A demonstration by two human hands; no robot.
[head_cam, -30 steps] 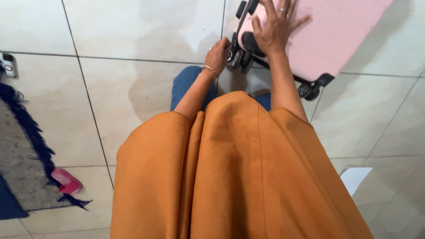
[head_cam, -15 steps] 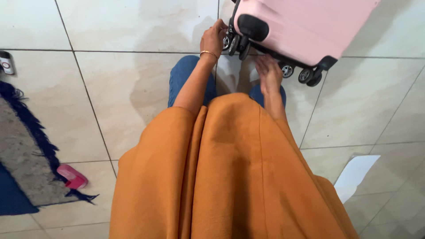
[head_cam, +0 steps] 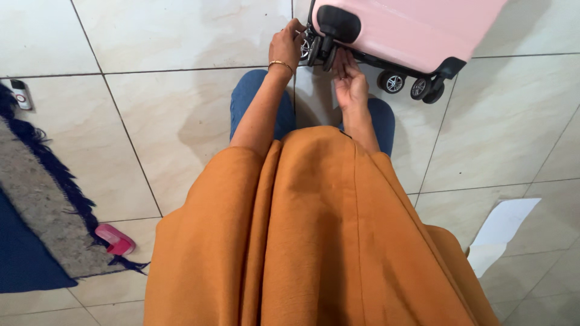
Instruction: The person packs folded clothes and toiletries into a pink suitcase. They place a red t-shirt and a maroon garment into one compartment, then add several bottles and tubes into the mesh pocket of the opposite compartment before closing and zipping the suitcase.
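At the far left edge, a fringed rug (head_cam: 42, 229) is seen on the tiled floor (head_cam: 169, 115), a pink object (head_cam: 115, 239) just beside it. Centre far, the left hand (head_cam: 286, 48) is closed around a wheel (head_cam: 309, 49) of the pink suitcase (head_cam: 411, 30). The right hand (head_cam: 349, 81) is pressed, fingers loose, under that corner. The case is best kept steadied while the wheel is worked.

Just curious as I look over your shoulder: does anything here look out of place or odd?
The pink suitcase is tipped over, its black wheels off the tiled floor. Both hands, left hand and right hand, are at one wheel. A white paper lies loose on the tiles.
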